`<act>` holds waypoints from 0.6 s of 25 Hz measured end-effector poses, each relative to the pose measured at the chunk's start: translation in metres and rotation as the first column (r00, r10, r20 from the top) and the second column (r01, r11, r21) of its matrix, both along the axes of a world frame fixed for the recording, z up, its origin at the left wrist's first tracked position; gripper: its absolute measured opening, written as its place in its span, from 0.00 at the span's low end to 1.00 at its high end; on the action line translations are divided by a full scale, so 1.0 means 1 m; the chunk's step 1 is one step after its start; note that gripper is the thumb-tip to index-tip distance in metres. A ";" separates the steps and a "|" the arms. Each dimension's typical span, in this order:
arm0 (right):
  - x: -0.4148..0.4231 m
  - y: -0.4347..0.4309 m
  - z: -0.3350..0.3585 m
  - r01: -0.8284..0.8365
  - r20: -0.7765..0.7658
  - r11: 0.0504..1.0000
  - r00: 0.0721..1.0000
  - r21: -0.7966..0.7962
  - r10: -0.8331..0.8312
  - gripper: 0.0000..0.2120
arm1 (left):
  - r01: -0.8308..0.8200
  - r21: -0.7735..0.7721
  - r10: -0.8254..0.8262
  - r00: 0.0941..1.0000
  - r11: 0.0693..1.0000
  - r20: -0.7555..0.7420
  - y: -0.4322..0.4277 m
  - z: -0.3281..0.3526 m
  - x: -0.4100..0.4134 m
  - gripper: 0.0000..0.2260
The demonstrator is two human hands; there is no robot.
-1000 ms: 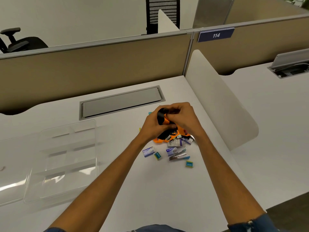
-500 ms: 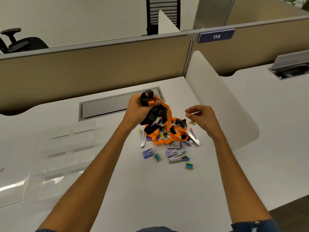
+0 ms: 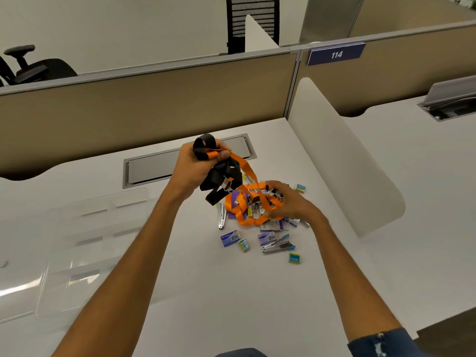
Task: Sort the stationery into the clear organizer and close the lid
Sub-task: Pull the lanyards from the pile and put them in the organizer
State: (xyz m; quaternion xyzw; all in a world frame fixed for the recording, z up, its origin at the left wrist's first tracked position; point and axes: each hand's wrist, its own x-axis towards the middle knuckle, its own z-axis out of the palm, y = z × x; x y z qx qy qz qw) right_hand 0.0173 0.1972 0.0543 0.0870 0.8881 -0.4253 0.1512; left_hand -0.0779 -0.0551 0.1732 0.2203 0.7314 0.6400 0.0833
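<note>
My left hand [image 3: 197, 164] grips a bunch of black lanyard [image 3: 219, 176] and orange lanyard [image 3: 244, 210] straps, raised above the desk. The orange strap trails down into a pile of stationery: binder clips, small staple boxes [image 3: 230, 238] and staplers [image 3: 277, 246]. My right hand [image 3: 291, 202] reaches into the pile's right side, fingers curled on the orange strap and clips. The clear organizer [image 3: 77, 243] lies open at the left, its lid [image 3: 15, 274] folded out beside it.
A white divider panel [image 3: 342, 161] stands right of the pile. A grey cable hatch [image 3: 152, 167] sits in the white desk [image 3: 231, 300] behind my hands, before the tan partition [image 3: 128, 112]. A loose stapler [image 3: 221, 215] lies left of the pile.
My left hand lifted the lanyards up and to the left out of the pile. My right hand let go, swung right, then came back down onto the pile's right side.
</note>
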 end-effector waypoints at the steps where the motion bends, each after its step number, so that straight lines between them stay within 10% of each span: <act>1: -0.005 -0.010 -0.001 -0.053 -0.006 0.998 0.999 0.027 0.053 0.48 | 0.020 0.016 -0.019 1.000 1.000 -0.023 0.002 0.006 0.000 0.04; 5: -0.024 -0.044 -0.011 -0.058 -0.098 0.994 0.993 0.088 0.067 0.54 | 0.096 0.077 -0.087 0.990 0.992 -0.115 0.011 0.036 0.002 0.04; 15: -0.046 -0.080 -0.030 0.103 -0.120 0.946 0.990 0.307 -0.069 0.33 | 0.018 0.103 0.010 0.965 0.995 -0.262 0.014 0.089 0.001 0.05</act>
